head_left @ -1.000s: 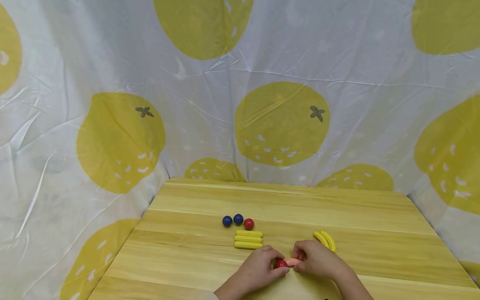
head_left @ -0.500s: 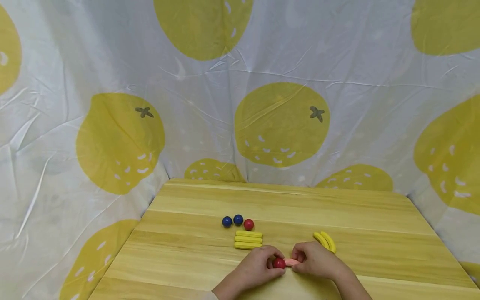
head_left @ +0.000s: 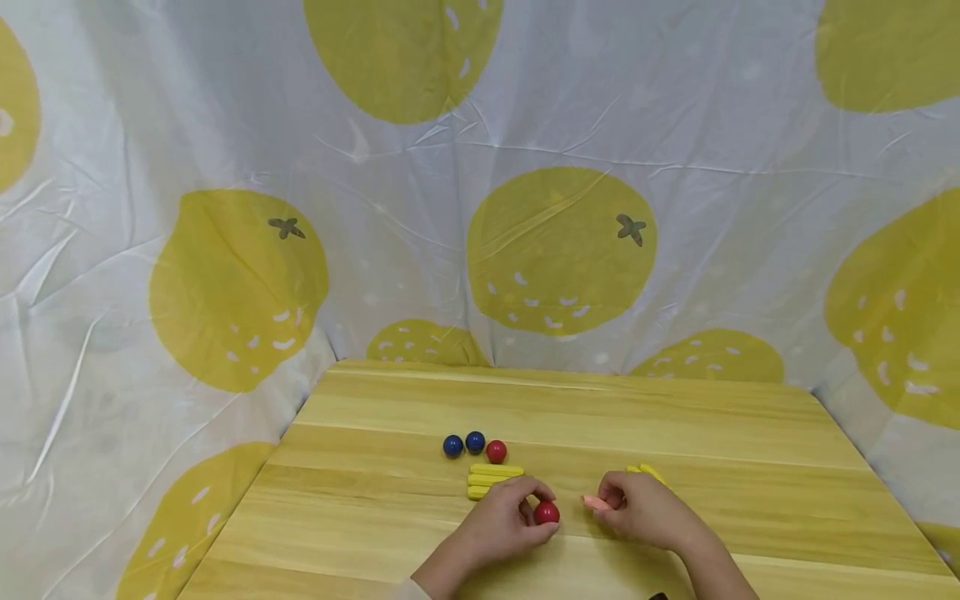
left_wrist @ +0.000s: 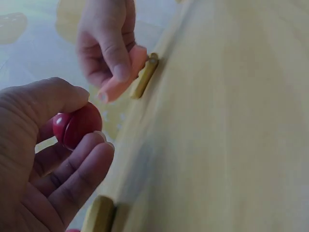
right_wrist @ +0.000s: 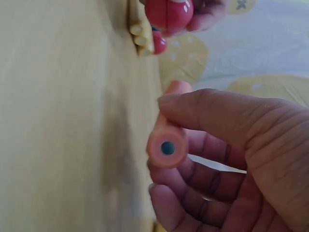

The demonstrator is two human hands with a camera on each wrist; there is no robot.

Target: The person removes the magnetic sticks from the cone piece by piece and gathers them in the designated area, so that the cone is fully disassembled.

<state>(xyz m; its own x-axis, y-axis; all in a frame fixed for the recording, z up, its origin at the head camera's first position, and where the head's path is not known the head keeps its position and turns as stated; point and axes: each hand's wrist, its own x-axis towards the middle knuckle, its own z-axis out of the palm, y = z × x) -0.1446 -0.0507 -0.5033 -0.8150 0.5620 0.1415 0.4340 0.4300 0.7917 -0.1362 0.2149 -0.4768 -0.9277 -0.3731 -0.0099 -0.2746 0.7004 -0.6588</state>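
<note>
My left hand [head_left: 501, 518] pinches a red ball [head_left: 547, 512] between thumb and fingers; a seam line crosses the ball [left_wrist: 79, 126] in the left wrist view. To its right, my right hand [head_left: 648, 510] grips a short pink magnetic stick [head_left: 595, 502]. A small dark round disc sits in the end of that stick [right_wrist: 157, 153], facing the right wrist camera. A gap separates ball and stick. Behind the left hand lie several straight yellow sticks [head_left: 495, 471], partly covered by it. Curved yellow sticks [head_left: 651, 472] show just beyond the right hand, mostly hidden.
Two blue balls [head_left: 453, 447] and another red ball [head_left: 497, 452] rest in a row behind the straight yellow sticks. All of it is on a wooden table [head_left: 750, 467]. A pale curtain [head_left: 405, 217] printed with yellow fruit hangs along the back and sides.
The held red ball and pink stick, end to end against each other before, are now apart. Both hands have shifted away from the body, the left leftward and the right rightward.
</note>
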